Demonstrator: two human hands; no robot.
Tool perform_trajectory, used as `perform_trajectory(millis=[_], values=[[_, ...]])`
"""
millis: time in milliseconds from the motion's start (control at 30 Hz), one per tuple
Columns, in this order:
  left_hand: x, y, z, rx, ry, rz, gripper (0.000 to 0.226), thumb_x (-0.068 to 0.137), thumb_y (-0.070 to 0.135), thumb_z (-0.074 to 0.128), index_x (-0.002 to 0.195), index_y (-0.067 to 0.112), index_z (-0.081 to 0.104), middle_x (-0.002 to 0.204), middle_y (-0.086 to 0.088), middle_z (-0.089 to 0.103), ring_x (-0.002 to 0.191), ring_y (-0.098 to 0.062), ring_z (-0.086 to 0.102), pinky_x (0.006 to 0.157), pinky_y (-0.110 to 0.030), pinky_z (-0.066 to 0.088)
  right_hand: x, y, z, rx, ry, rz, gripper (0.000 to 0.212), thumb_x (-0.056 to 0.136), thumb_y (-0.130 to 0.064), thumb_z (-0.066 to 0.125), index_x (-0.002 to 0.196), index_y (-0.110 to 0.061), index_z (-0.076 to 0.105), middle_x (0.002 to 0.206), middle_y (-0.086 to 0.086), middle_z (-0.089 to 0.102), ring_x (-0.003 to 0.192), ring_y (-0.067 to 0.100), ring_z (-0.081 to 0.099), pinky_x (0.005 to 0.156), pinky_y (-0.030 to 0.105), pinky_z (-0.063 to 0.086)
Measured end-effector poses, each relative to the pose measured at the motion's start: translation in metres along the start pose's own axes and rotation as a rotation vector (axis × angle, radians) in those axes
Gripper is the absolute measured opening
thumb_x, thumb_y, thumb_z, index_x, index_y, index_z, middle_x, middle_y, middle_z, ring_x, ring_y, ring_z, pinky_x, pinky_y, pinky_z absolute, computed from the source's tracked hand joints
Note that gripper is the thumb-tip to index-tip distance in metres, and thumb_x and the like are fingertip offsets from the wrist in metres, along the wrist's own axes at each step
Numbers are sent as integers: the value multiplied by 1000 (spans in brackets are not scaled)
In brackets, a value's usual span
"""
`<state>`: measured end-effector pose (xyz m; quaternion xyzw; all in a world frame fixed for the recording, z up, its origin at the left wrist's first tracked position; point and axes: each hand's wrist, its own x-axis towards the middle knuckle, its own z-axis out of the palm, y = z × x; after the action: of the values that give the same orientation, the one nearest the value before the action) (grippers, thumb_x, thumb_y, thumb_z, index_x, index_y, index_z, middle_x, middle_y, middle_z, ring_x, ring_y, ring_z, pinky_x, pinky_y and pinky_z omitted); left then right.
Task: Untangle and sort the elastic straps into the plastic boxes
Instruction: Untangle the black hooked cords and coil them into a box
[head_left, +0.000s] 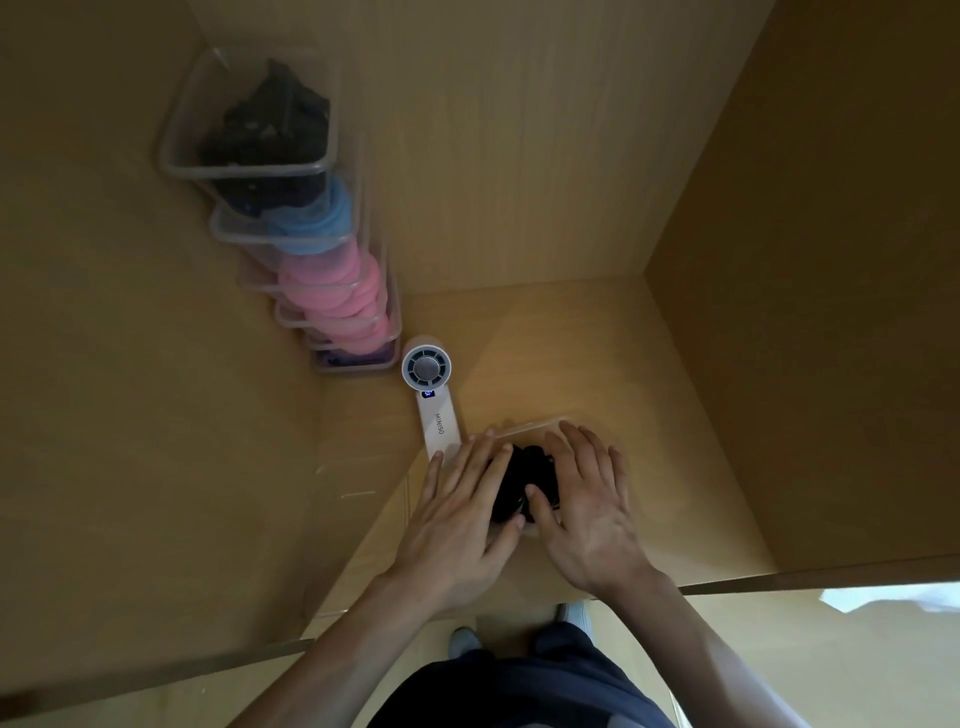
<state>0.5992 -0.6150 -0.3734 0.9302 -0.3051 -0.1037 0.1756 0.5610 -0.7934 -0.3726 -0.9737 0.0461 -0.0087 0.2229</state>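
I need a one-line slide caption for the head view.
Left hand and right hand rest flat on a clear box of black straps, beside a white fan and stacked boxes.

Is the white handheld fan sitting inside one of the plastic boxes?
No, the fan lies on the wooden surface beside the stacked boxes.

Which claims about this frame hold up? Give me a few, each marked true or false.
1. The left hand and right hand lie with straight fingers on the clear box of black straps. True.
2. The stacked boxes hold black, blue and pink straps. True.
3. The white fan lies to the right of the hands. False: it lies to their left, near the stacked boxes.
4. The box under the hands holds pink straps. False: they are black.
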Motion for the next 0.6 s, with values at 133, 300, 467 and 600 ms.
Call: perform_trajectory(millis=[133, 300, 467, 600], values=[[-15, -6, -7, -94, 79, -60, 72, 100, 56, 25, 160, 27, 0, 166, 13, -14, 150, -3, -19, 125, -38, -5, 1, -15, -1, 69, 52, -38, 58, 96, -45, 35, 146, -16, 41, 156, 3, 34, 150, 21, 20, 124, 48, 10], [-47, -22, -10, -179, 196, -175, 67, 99, 53, 30, 158, 26, 18, 166, 13, 9, 152, -3, 3, 124, -31, 10, -1, -44, 6, 135, 59, -190, 45, 94, -33, 47, 134, -14, 56, 143, 3, 47, 140, 24, 35, 116, 51, 30], [-92, -38, -2, -195, 426, -341, 33, 87, 37, 52, 116, 21, 56, 120, 11, 51, 113, -15, 53, 94, -25, 43, -9, -77, 21, 166, 30, -356, 33, 90, -24, 49, 114, -11, 66, 124, 2, 55, 113, 24, 54, 99, 39, 47], [-123, -50, 19, -123, 223, -350, 59, 75, 61, 66, 122, 26, 54, 142, 13, 41, 132, -9, 40, 98, -25, 42, -17, -95, 35, 243, -48, -440, 22, 90, -18, 51, 104, -12, 66, 114, -1, 53, 95, 18, 58, 83, 33, 53]])
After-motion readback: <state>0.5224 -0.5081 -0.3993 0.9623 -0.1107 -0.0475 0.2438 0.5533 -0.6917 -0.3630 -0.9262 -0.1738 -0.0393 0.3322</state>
